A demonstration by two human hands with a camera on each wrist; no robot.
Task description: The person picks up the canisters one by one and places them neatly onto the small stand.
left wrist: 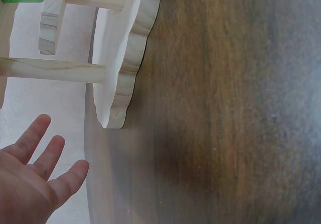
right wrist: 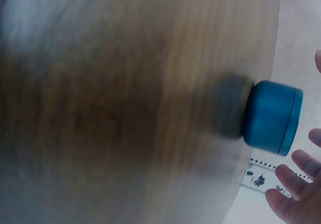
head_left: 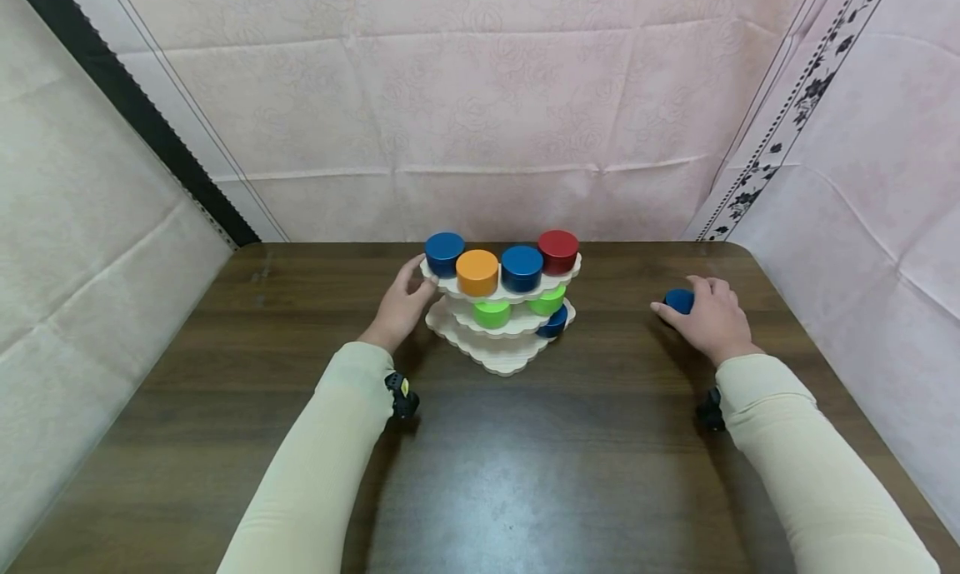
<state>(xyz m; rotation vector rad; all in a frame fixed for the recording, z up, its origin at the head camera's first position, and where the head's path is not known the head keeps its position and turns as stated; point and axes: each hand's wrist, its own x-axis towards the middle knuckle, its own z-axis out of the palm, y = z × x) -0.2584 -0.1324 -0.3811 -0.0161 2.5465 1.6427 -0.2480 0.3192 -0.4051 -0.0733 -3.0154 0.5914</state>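
A three-tier wooden stand (head_left: pixel 501 359) with scalloped white tiers stands mid-table. On its top tier are two blue tins (head_left: pixel 521 270), an orange tin (head_left: pixel 477 274) and a red tin (head_left: pixel 558 253). Light green tins (head_left: pixel 492 314) sit on the middle tier; another blue tin (head_left: pixel 553 324) shows lower right. My left hand (head_left: pixel 402 309) holds the top tier's left edge between thumb and forefinger; its other fingers (left wrist: pixel 70 181) are spread. At the right, my right hand (head_left: pixel 712 317) is around a separate blue tin (right wrist: pixel 272 117) on the table, fingers apart from it in the right wrist view.
The brown wooden table (head_left: pixel 450 474) has its far edge close behind the stand. Pale cloth (head_left: pixel 480 99) hangs behind and at both sides, with a black band at left and a floral strip at right.
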